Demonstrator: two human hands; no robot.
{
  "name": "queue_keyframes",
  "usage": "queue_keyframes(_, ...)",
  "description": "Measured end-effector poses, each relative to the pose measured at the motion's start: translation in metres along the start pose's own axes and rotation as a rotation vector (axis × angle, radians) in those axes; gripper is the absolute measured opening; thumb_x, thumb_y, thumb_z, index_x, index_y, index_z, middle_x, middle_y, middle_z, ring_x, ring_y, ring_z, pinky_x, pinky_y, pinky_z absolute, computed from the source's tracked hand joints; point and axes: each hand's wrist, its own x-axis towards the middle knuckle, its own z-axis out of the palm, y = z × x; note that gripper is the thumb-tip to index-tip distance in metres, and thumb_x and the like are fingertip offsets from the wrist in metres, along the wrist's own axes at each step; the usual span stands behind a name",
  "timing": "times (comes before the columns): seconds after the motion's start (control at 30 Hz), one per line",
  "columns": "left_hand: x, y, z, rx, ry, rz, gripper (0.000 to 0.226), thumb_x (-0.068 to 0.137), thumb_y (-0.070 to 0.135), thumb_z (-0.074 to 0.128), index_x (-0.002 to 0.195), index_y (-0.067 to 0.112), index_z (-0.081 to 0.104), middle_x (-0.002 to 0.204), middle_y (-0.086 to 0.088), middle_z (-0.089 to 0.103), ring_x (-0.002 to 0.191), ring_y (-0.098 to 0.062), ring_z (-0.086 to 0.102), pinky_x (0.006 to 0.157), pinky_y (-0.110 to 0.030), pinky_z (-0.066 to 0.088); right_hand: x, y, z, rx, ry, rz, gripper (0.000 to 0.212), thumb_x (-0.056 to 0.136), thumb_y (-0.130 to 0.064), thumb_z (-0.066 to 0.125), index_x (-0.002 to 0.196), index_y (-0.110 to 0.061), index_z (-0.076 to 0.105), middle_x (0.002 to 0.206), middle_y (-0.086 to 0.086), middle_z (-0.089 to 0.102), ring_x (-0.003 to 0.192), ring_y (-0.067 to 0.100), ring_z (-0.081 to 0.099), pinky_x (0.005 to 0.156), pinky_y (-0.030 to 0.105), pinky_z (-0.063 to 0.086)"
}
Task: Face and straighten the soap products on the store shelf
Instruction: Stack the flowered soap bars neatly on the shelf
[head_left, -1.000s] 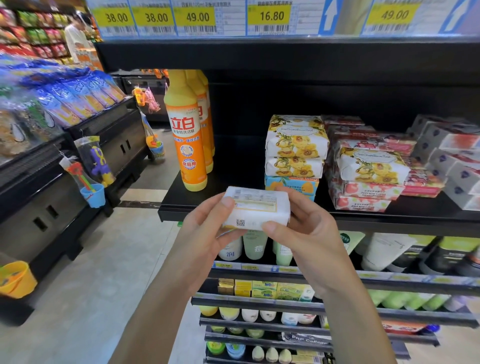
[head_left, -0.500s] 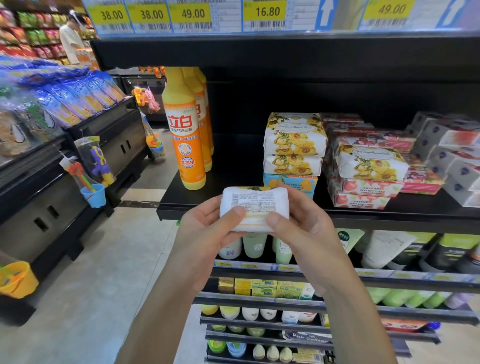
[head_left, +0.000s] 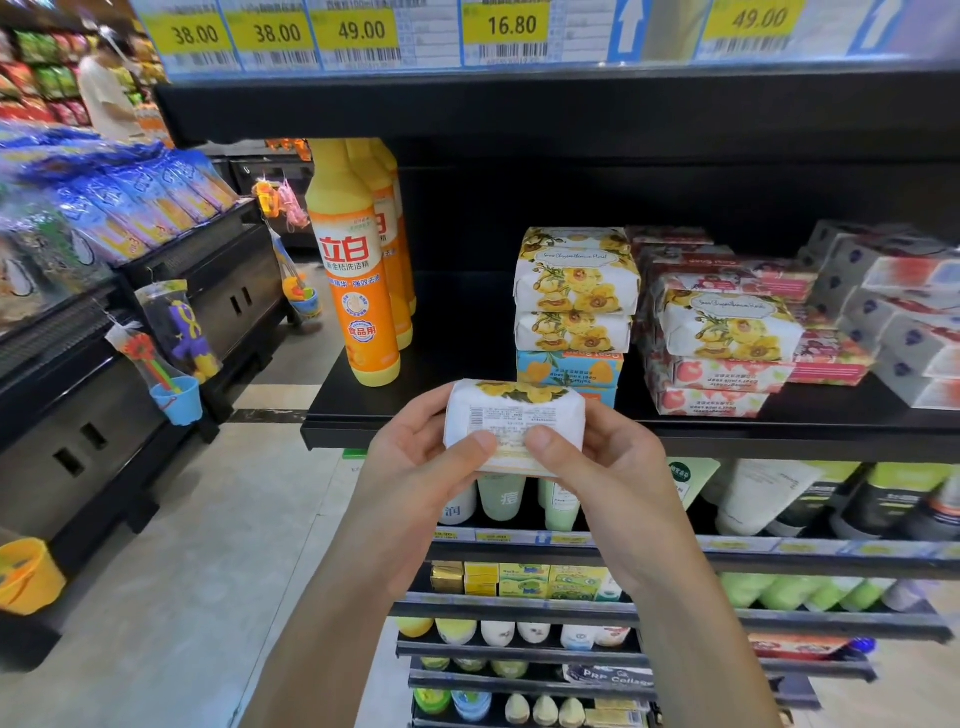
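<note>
A white paper-wrapped soap bar with yellow flowers is held in front of the black shelf, its printed back label turned toward me. My left hand grips its left end, thumb on the label. My right hand grips its right end, thumb pressed beside the other thumb. Behind it stands a stack of flowered soap bars on a blue-and-orange soap box. To the right lie more flowered and pink soap packs, loosely piled and skewed.
Orange detergent bottles stand at the shelf's left end. Grey-white boxes fill the right. Price tags line the shelf above. Tubes and small bottles sit on lower shelves. A display counter flanks the aisle at left; a person stands far off.
Both hands have turned the soap bar, tipping its top away so the yellow flower edge now shows on top. My thumbs have slid closer together on the label.
</note>
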Motion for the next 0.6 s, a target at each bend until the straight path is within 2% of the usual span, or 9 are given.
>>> queue_keyframes(0.13,0.0022,0.0005,0.001,0.007,0.003,-0.054,0.065,0.074,0.018,0.079,0.134,0.023,0.057,0.119,-0.004,0.075,0.115,-0.023,0.07,0.102,-0.043,0.054,0.0016,0.0024,-0.004,-0.007,-0.005,-0.05,0.051,0.077,-0.018,0.079,0.126,-0.012,0.067,0.118,0.003,0.075,0.113,0.021,0.07,0.094,0.033,0.058)
queue_keyframes(0.2,0.0024,0.0017,0.0003,0.018,-0.016,-0.09,0.061,0.08,0.025,0.082,0.136,0.018,0.057,0.122,-0.007,0.073,0.115,-0.022,0.07,0.101,-0.04,0.056,0.0015,0.0038,-0.0059,-0.027,-0.023,-0.085,0.049,0.078,-0.015,0.078,0.125,-0.013,0.067,0.118,0.004,0.075,0.113,0.023,0.069,0.094,0.034,0.058)
queue_keyframes(0.27,0.0022,0.0033,0.0,0.028,-0.049,-0.109,0.058,0.087,0.037,0.077,0.135,0.011,0.058,0.125,-0.01,0.072,0.116,-0.021,0.07,0.1,-0.036,0.057,0.001,0.0037,-0.007,-0.045,-0.038,-0.11,0.049,0.078,-0.013,0.078,0.126,-0.013,0.067,0.119,0.004,0.075,0.114,0.022,0.068,0.094,0.034,0.057)
queue_keyframes(0.37,0.0023,0.0046,0.0012,0.043,-0.067,-0.115,0.059,0.087,0.047,0.072,0.128,0.006,0.064,0.12,-0.009,0.074,0.116,-0.022,0.07,0.102,-0.039,0.055,0.0004,0.0048,-0.0086,-0.056,-0.063,-0.131,0.05,0.078,-0.009,0.078,0.126,-0.014,0.066,0.118,0.004,0.074,0.114,0.021,0.068,0.095,0.034,0.057)
queue_keyframes(0.47,0.003,0.0046,0.002,0.042,-0.054,-0.098,0.056,0.082,0.04,0.069,0.125,0.004,0.066,0.118,-0.01,0.075,0.114,-0.023,0.071,0.102,-0.042,0.055,0.0005,0.0051,-0.0089,-0.038,-0.081,-0.126,0.051,0.076,-0.006,0.078,0.125,-0.013,0.066,0.117,0.004,0.074,0.113,0.02,0.068,0.091,0.03,0.057)
queue_keyframes(0.6,0.0026,0.0024,0.0021,0.026,-0.03,-0.081,0.05,0.087,0.033,0.077,0.126,0.005,0.066,0.118,-0.012,0.075,0.114,-0.025,0.071,0.098,-0.041,0.057,0.0002,0.0029,-0.009,-0.026,-0.111,-0.08,0.059,0.078,-0.008,0.084,0.132,-0.017,0.063,0.125,0.0,0.07,0.117,0.018,0.066,0.091,0.028,0.055)
